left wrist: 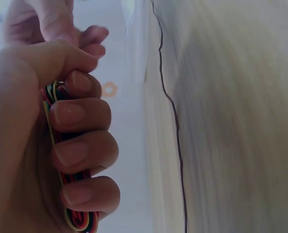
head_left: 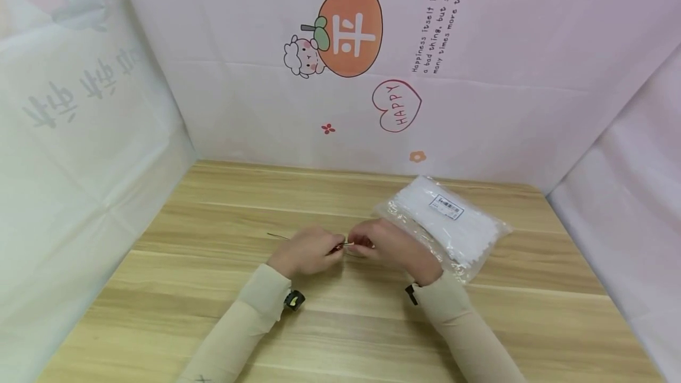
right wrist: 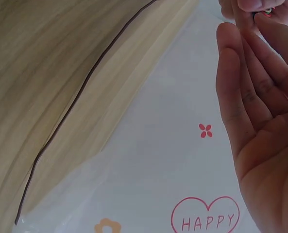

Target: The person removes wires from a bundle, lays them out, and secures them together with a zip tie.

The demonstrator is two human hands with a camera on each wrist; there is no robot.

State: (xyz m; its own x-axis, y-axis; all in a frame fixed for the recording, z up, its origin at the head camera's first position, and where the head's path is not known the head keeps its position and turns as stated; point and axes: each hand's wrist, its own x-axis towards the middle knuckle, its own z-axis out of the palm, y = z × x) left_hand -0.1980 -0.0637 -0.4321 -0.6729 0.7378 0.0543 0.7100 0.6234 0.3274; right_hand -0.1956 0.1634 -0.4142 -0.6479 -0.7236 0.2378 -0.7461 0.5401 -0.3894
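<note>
My left hand (head_left: 308, 251) has its fingers curled round a folded bundle of thin red, black, green and yellow wires (left wrist: 78, 216). One thin dark wire end (head_left: 276, 236) sticks out to the left behind that hand in the head view. Just to the right, my right hand (head_left: 391, 246) meets it, fingertips close together. A thin pale strip (head_left: 348, 244) shows between the two hands, and the right thumb and forefinger pinch it. In the right wrist view the other fingers (right wrist: 229, 82) of that hand are only slightly bent. Most of the bundle is hidden inside the left palm.
Behind the right forearm lies a clear plastic bag (head_left: 444, 223) full of long white strips, with a printed label (head_left: 447, 207). The wooden table (head_left: 213, 194) ends at a printed white cloth (head_left: 239, 105). Cloth also hangs at both sides.
</note>
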